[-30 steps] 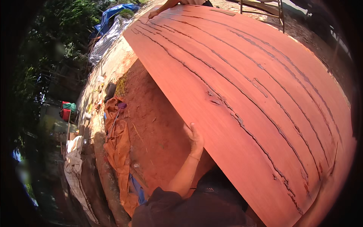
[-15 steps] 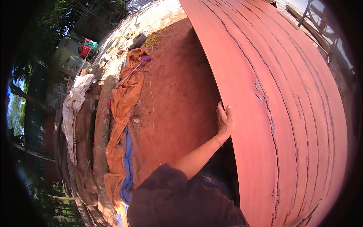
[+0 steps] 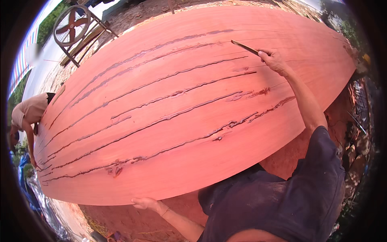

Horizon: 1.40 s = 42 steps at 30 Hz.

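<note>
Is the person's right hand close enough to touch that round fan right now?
Probably not. The fan stands past the far edge of the wide reddish board, off to the left, while the right hand is over the board, holding a thin tool.

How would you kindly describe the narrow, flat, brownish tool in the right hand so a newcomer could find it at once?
Find the large, reddish, wood-grained board. Toward its upper right, the person's bare right hand grips a narrow, flat, brownish tool. Unlike the long, wavy, dark lines, it is short, straight and hand-held.
</note>
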Each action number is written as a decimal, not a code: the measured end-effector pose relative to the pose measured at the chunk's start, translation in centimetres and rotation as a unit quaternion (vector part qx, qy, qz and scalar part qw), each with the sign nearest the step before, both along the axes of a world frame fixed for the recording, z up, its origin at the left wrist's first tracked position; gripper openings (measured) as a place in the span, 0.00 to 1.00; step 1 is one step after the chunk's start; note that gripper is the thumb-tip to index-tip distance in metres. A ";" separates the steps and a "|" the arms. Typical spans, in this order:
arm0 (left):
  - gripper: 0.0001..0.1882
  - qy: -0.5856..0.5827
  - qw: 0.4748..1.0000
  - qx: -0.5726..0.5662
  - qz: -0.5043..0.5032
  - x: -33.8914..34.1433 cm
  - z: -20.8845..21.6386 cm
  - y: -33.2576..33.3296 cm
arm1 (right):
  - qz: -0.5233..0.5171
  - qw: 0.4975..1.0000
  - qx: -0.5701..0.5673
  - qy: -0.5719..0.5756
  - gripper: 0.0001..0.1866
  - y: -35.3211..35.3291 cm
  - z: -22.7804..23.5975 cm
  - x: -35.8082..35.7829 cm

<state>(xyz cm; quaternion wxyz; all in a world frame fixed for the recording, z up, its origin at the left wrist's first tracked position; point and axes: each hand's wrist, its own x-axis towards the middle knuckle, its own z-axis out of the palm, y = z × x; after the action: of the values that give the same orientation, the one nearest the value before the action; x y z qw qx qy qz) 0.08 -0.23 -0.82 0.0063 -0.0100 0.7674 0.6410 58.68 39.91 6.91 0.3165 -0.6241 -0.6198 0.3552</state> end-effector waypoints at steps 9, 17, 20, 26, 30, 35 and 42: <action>0.36 0.034 0.994 -0.108 0.000 -1.8 -1.2 -1.3 | -0.002 1.000 -0.002 0.024 0.18 1.6 0.2 -0.8; 0.35 0.008 0.995 -0.100 0.003 -3.8 -2.6 -2.2 | 0.031 0.997 0.043 -0.054 0.17 3.5 0.8 -3.4; 0.34 0.005 0.994 -0.105 0.020 -3.9 -3.1 -2.6 | 0.051 0.992 0.079 -0.082 0.17 4.1 0.1 -3.6; 0.35 0.028 0.995 -0.096 0.009 -3.7 -2.8 -2.2 | 0.042 0.993 0.081 -0.077 0.17 4.1 -0.5 -4.3; 0.35 0.012 0.997 -0.076 0.010 -3.5 -2.6 -1.7 | 0.047 0.998 0.038 -0.037 0.17 4.2 -0.2 -4.8; 0.34 -0.026 1.000 0.002 -0.011 -2.2 -1.8 -1.4 | 0.027 0.999 0.010 0.019 0.18 3.6 -1.4 -5.2; 0.36 -0.006 1.000 0.005 -0.010 0.4 -0.3 -0.6 | 0.009 0.999 0.006 0.030 0.18 0.9 -0.2 -7.2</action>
<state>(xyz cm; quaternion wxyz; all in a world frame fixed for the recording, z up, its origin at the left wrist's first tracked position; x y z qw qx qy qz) 0.53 -0.82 -1.10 0.0175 -0.0065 0.7643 0.6446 51.45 40.83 6.74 0.3356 -0.6053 -0.6179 0.3731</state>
